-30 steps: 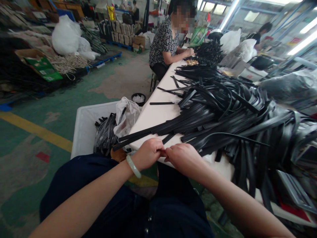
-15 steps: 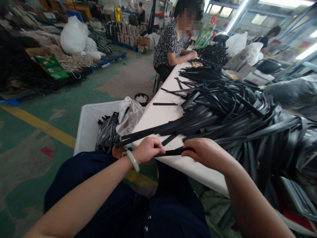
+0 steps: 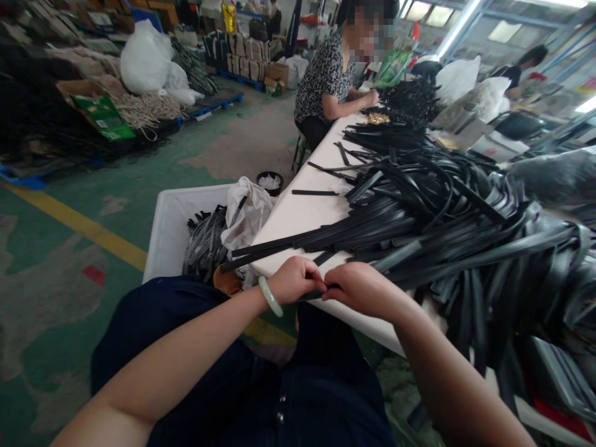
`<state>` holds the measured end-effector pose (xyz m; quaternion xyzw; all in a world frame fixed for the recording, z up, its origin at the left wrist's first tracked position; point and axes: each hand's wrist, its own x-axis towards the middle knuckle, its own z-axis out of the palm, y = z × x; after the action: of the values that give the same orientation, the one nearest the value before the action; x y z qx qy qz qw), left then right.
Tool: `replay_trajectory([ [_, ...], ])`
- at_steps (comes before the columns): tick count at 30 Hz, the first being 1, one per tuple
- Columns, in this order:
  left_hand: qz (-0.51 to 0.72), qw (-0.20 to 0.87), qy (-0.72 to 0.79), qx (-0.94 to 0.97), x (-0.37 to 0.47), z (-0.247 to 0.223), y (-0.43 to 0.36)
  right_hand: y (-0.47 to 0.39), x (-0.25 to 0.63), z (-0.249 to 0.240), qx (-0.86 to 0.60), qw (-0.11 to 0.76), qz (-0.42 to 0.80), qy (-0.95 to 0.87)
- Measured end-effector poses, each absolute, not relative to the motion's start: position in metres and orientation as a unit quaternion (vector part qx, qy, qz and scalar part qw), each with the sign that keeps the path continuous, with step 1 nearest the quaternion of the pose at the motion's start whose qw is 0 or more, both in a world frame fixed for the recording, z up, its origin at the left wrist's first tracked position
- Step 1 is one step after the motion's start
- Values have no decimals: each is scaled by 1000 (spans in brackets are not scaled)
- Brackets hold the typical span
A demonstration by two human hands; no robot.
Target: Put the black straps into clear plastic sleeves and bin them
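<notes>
My left hand (image 3: 298, 279), with a pale bangle (image 3: 270, 297) on its wrist, pinches a black strap (image 3: 311, 296) over the near edge of the white table (image 3: 274, 231). Right beside it, my right hand (image 3: 358, 288) closes on the same strap, fingertips almost touching those of the left. Most of the strap is hidden by the fingers. Just beyond both hands, a large heap of black straps (image 3: 410, 211) covers much of the tabletop, several ends reaching out to the left.
Left of the table stands a white bin (image 3: 161, 239) holding dark strips and a white cloth bag (image 3: 246, 208). Farther along the table sits a co-worker (image 3: 321, 81). A small black basket (image 3: 269, 182) is on the floor. Metallic cases (image 3: 563, 379) lie at the lower right.
My hands have come together: the right moved left along the strap and the left shifted slightly right. The strap length between them is now almost covered. The view has shifted slightly.
</notes>
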<state>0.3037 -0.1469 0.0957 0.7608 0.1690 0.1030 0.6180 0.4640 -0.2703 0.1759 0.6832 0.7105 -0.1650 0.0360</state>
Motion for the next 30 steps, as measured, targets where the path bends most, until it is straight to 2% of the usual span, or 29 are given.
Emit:
replay_trajectory([
  [6,111,624,203,746,304,95,-148,-272,466,179,729,19,-141,669],
  [9,103,638,189,740,307,94,-149,-268,455,174,692,22,-123,711],
  [10,104,636,187,742,307,95,-148,-269,450,170,679,-1,-109,726],
  [12,114,625,197,747,304,98,-144,-275,446,163,703,-100,-50,702],
  [14,130,621,217,742,299,102,-138,-288,452,156,797,-233,8,557],
  [15,133,625,221,737,297,105,-136,-295,457,151,838,-287,-14,464],
  [17,130,643,214,724,293,109,-133,-304,469,141,856,-356,-189,323],
  [19,105,658,187,722,293,111,-134,-303,479,129,764,-409,-407,288],
  [20,86,659,174,726,293,111,-135,-300,482,124,707,-447,-464,292],
  [22,47,653,161,738,295,108,-139,-289,484,116,631,-554,-456,295],
  [24,32,646,175,742,297,105,-141,-279,482,114,596,-650,-378,282],
  [27,61,656,218,720,300,100,-144,-273,463,119,566,-696,-320,306],
  [30,102,688,223,683,304,98,-148,-272,429,119,568,-647,-318,397],
])
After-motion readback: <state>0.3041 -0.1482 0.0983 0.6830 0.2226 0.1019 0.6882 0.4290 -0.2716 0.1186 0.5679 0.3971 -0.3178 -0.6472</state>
